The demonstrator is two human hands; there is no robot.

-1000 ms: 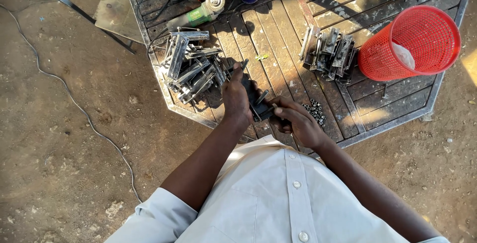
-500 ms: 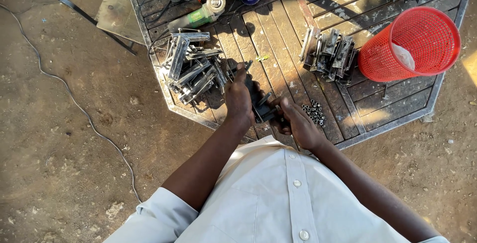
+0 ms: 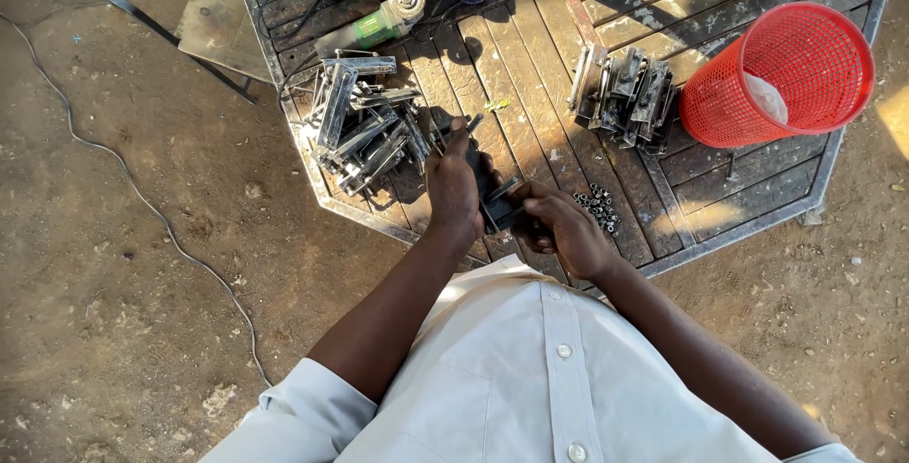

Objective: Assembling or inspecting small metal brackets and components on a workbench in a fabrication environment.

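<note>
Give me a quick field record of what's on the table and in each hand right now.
surface: octagonal wooden-slat table with metal rim
left hand: grips a dark metal part, thumb up
right hand: closed on the same part's near end
left of hands: loose pile of metal brackets
right of hands: small cluster of nuts
beyond: stacked brackets, red mesh basket, green angle grinder

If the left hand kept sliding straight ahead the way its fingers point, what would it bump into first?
The left hand points up the wooden table, away from the person. Past the dark metal part it grips, the planks look bare; the heap of metal brackets lies just left of that line. Height is hard to judge.
</note>
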